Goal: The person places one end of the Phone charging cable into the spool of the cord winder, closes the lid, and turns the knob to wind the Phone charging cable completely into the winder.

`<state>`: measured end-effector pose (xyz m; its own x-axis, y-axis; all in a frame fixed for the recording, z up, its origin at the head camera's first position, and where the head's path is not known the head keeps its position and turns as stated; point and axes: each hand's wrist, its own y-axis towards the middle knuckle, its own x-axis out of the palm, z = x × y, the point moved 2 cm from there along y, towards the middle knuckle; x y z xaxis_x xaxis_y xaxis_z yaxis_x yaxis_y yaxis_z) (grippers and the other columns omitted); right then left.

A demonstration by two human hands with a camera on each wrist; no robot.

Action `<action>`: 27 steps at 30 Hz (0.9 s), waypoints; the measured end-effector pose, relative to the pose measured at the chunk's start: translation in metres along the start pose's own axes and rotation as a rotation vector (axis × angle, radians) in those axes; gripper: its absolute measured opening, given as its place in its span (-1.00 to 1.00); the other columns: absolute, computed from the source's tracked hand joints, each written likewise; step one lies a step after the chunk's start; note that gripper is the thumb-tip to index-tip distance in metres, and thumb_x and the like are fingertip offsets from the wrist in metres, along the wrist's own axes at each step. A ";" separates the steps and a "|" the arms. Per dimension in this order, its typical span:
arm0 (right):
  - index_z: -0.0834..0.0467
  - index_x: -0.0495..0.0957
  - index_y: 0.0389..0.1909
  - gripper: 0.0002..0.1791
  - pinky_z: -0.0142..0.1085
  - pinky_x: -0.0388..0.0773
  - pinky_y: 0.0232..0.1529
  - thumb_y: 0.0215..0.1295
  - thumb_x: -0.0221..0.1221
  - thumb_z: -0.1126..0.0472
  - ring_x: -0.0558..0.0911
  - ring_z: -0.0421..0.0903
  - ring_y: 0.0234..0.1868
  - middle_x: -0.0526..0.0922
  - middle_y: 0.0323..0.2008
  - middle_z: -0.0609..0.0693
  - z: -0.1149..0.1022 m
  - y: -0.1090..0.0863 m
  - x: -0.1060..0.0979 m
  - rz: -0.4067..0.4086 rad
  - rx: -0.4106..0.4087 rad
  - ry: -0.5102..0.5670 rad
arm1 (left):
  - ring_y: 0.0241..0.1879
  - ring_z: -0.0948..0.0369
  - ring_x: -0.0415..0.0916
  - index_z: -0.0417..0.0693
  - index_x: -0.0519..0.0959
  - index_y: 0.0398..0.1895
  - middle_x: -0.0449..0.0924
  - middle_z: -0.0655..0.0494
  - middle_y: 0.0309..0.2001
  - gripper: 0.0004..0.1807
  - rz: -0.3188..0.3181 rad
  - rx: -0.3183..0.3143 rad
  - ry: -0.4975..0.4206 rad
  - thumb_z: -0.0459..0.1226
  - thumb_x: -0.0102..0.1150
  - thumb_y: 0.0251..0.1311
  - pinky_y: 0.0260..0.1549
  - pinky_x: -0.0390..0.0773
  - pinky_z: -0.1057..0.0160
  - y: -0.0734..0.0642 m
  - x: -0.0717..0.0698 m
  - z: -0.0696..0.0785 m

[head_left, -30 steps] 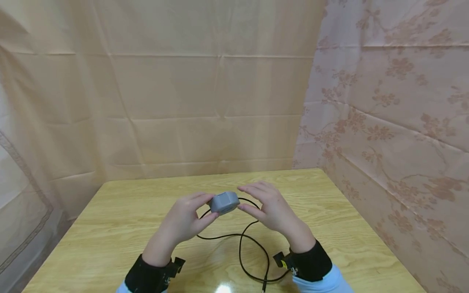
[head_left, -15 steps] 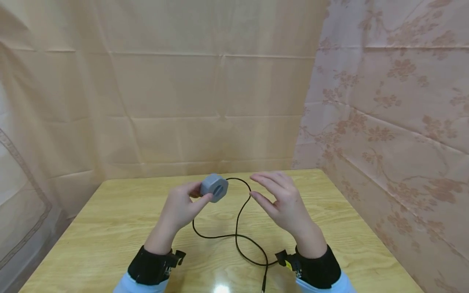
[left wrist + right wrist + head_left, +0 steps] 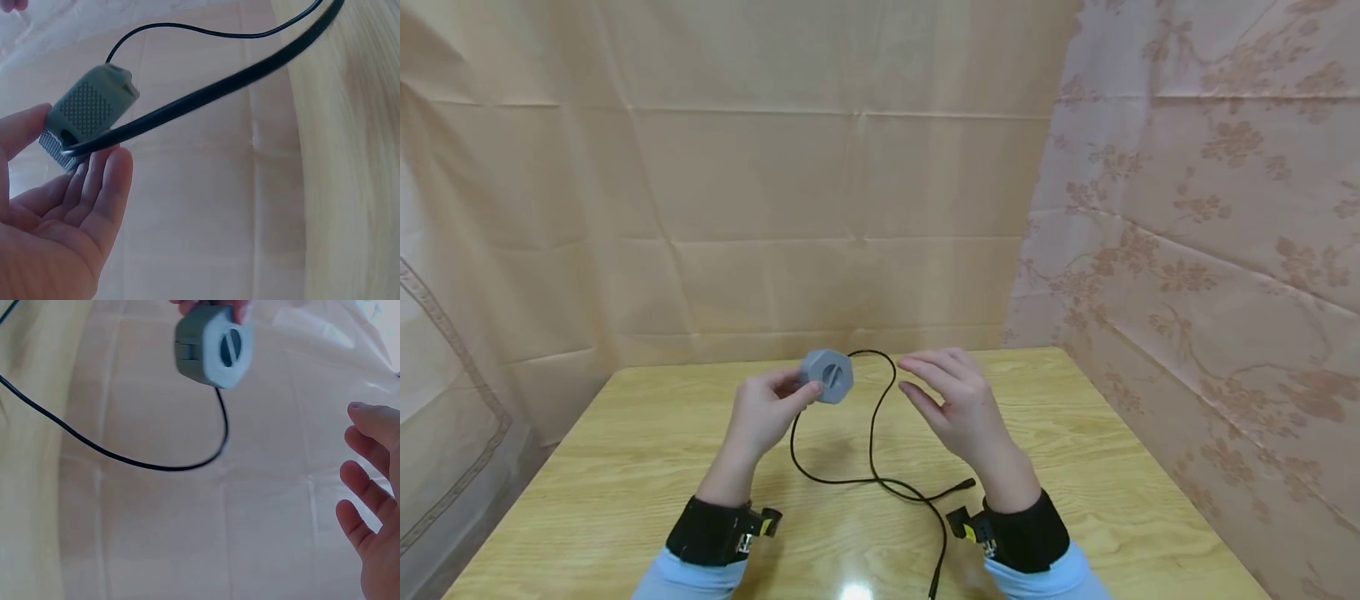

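- The left hand pinches a grey hexagonal block between thumb and fingers, at the block's left side.
- The block is in the air above the wooden table, the face with a round, barred recess turned toward the head camera.
- A black cable runs out of the block at two places and crosses itself; one connector end lies near the black right wristband, the other at the frame's bottom edge.
- The right hand hovers apart from the block, fingers extended, thumb moderately spread from them.
- Floral cloth hangs farthest right.
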<state>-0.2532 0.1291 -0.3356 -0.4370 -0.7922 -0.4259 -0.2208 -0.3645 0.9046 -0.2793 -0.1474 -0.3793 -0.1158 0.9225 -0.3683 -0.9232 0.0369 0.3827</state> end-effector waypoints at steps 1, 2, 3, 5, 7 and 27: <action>0.19 0.72 -0.03 -0.71 -0.07 0.57 -0.13 0.46 0.25 0.07 0.64 0.05 -0.12 0.74 -0.08 0.05 0.001 -0.002 0.003 -0.013 0.005 0.009 | -0.24 0.08 0.72 -0.31 0.68 0.06 0.75 -0.12 -0.18 -0.56 -0.013 -0.022 -0.028 -0.16 0.42 0.25 -0.25 0.70 0.18 0.000 0.001 -0.001; 0.19 0.73 -0.03 -0.74 -0.08 0.59 -0.13 0.43 0.29 0.11 0.65 0.05 -0.12 0.74 -0.09 0.05 0.002 -0.004 0.007 -0.026 0.011 0.022 | -0.26 0.09 0.71 -0.32 0.68 0.06 0.74 -0.11 -0.19 -0.56 -0.028 -0.044 -0.054 -0.16 0.42 0.26 -0.26 0.70 0.20 -0.001 0.002 -0.003; 0.19 0.73 -0.04 -0.76 -0.09 0.60 -0.12 0.39 0.33 0.15 0.65 0.04 -0.11 0.74 -0.09 0.05 0.003 -0.006 0.010 -0.044 0.019 0.035 | -0.27 0.09 0.71 -0.32 0.68 0.06 0.74 -0.11 -0.20 -0.55 -0.040 -0.066 -0.080 -0.15 0.42 0.26 -0.26 0.70 0.21 -0.001 0.003 -0.003; 0.18 0.72 -0.04 -0.75 -0.13 0.62 -0.13 0.27 0.41 0.26 0.66 0.02 -0.11 0.73 -0.11 0.04 0.005 -0.010 0.017 -0.083 0.032 0.065 | -0.29 0.09 0.70 -0.33 0.67 0.06 0.74 -0.09 -0.21 -0.54 -0.069 -0.101 -0.119 -0.14 0.42 0.26 -0.25 0.70 0.19 -0.002 0.005 -0.004; 0.18 0.72 -0.04 -0.69 -0.15 0.64 -0.15 0.17 0.45 0.35 0.66 0.00 -0.12 0.74 -0.13 0.03 0.005 -0.014 0.022 -0.124 0.043 0.097 | -0.29 0.08 0.68 -0.33 0.68 0.04 0.74 -0.08 -0.23 -0.55 -0.099 -0.120 -0.146 -0.14 0.42 0.26 -0.22 0.70 0.13 -0.003 0.008 -0.004; 0.18 0.77 -0.19 -0.82 -0.39 0.58 -0.30 0.17 0.47 0.32 0.58 -0.14 -0.32 0.63 -0.31 -0.03 -0.008 -0.029 0.046 -0.269 0.053 0.036 | -0.23 0.10 0.68 -0.29 0.68 0.10 0.75 -0.04 -0.18 -0.59 -0.358 -0.039 -0.142 -0.17 0.36 0.31 -0.22 0.67 0.09 -0.018 0.025 0.012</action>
<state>-0.2596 0.0990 -0.3812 -0.3253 -0.6878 -0.6489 -0.3705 -0.5387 0.7567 -0.2613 -0.1206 -0.3852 0.2658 0.8980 -0.3507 -0.9095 0.3542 0.2174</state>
